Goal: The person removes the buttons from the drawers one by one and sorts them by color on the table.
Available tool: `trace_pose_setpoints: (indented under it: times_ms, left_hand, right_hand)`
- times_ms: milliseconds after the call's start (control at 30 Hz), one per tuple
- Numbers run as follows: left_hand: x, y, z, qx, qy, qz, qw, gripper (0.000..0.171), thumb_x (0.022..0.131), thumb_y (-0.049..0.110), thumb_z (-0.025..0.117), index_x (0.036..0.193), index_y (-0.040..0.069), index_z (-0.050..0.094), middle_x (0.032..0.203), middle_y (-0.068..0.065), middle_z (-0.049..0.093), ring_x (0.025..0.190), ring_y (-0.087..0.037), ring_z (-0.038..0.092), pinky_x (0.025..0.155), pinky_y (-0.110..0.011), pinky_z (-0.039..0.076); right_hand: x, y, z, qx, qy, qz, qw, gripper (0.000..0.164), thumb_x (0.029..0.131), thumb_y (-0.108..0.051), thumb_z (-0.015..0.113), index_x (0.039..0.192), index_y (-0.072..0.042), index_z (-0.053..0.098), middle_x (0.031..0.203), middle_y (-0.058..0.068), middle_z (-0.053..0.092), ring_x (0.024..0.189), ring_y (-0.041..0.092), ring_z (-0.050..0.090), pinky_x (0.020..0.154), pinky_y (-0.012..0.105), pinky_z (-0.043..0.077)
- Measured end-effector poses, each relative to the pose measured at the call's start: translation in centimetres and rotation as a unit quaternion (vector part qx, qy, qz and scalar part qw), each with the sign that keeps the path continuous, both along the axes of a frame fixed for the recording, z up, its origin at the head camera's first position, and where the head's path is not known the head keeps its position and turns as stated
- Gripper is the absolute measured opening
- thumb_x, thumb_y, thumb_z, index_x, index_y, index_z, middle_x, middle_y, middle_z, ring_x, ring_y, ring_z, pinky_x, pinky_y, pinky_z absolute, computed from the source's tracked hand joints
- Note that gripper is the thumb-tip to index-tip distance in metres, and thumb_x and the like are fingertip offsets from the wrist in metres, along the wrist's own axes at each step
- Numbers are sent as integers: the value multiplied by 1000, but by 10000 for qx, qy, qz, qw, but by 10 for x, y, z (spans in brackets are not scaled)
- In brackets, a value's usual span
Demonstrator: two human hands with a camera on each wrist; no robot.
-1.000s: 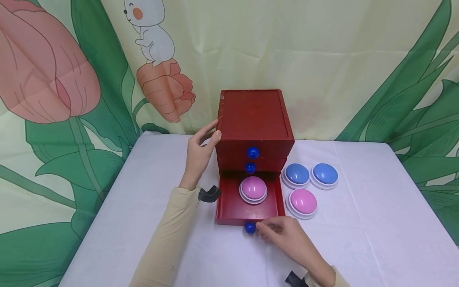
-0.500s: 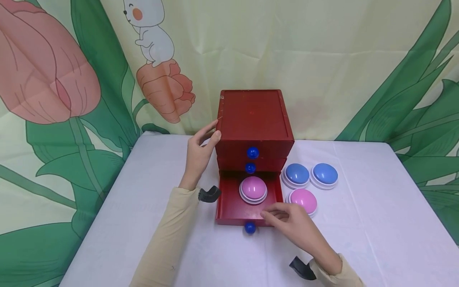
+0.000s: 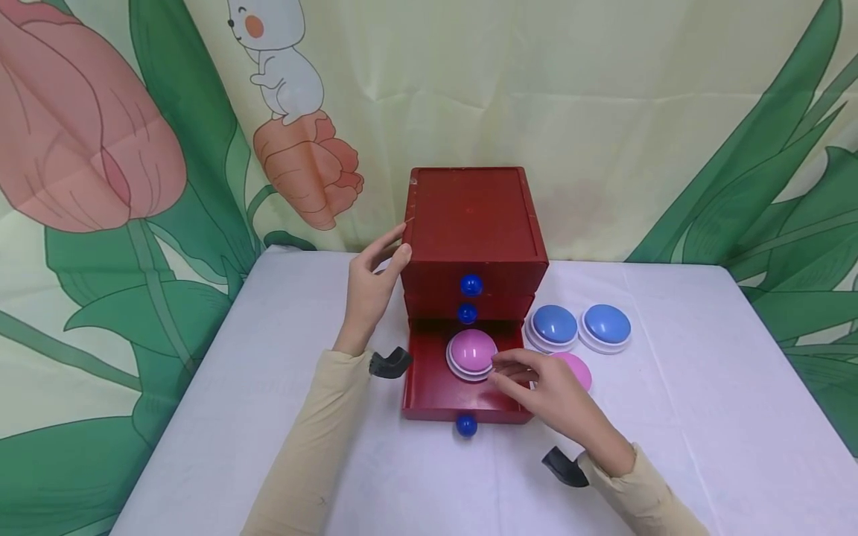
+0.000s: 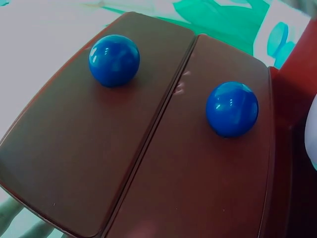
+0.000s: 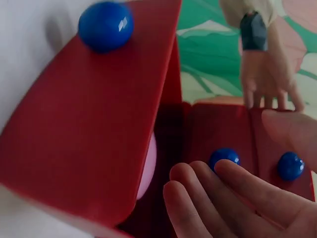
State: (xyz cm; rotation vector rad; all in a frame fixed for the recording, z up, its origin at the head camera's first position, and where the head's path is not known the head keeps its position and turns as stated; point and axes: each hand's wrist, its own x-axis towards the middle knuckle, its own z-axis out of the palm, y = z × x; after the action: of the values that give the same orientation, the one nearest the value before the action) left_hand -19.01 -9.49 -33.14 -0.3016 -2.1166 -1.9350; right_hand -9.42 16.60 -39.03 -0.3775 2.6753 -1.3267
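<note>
A red cabinet (image 3: 474, 216) has its bottom drawer (image 3: 429, 398) pulled out, and inside sits a pink domed button (image 3: 472, 348) on a white base. My left hand (image 3: 369, 298) rests against the cabinet's left side with fingers extended. Over the drawer's right side, my right hand (image 3: 553, 391) holds nothing; its fingertips are right at the edge of the pink button. The right wrist view shows those fingers (image 5: 190, 198) extended, thumb apart, with the drawer wall hiding most of the pink button. The left wrist view shows the two upper drawer fronts (image 4: 208, 178), both pushed in.
Right of the cabinet, two blue domed buttons (image 3: 555, 324) stand side by side on the white table (image 3: 670, 417). A second pink button (image 3: 575, 370) lies nearer, partly covered by my right hand. The bottom drawer's blue knob (image 3: 466, 426) sticks out in front. A printed curtain (image 3: 590, 134) hangs behind.
My right hand has let go of the bottom drawer's blue knob and moved up and forward over the drawer to the pink button. The left hand and drawer have stayed put.
</note>
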Motion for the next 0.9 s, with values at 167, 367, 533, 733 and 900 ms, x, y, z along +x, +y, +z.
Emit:
trace_pose_setpoints:
  times_ms: [167,367,533,733,900]
  left_hand:
    - [1,0,1,-33,-22,17,10000,42,97,19,62,137,6,60,137,-11,61,120,-24,60,85,-28,51]
    - [1,0,2,-39,-46,28,10000,42,97,19,62,138,6,59,138,-11,60,121,-24,59,86,-29,51]
    - [1,0,1,-60,-69,41,9999,43,98,20,62,138,8,59,138,-10,60,121,-24,59,87,-30,51]
    - [0,0,0,-72,-67,38,9999,43,98,21,62,138,8,59,138,-10,61,120,-23,59,86,-31,51]
    - [0,0,0,-65,-39,39,10000,43,97,20,62,138,8,59,137,-11,61,120,-24,59,86,-30,51]
  right_hand:
    - [-9,2,-1,255,-20,130,9996,50,87,-32,76,128,-5,64,117,12,69,102,28,68,76,29,60]
    - [-21,2,-5,428,185,369,9982,55,87,-32,76,132,-5,60,125,13,64,111,33,62,87,44,58]
    - [-32,-2,-11,532,452,660,9954,56,87,-27,77,134,-4,58,129,14,61,118,35,59,93,50,54]
    - [-41,-5,-18,600,593,901,9924,58,84,-22,79,135,-3,57,131,16,59,119,34,58,94,48,54]
    - [-45,-6,-18,767,517,1002,9907,63,84,-22,80,138,-3,54,134,15,57,123,34,57,95,48,54]
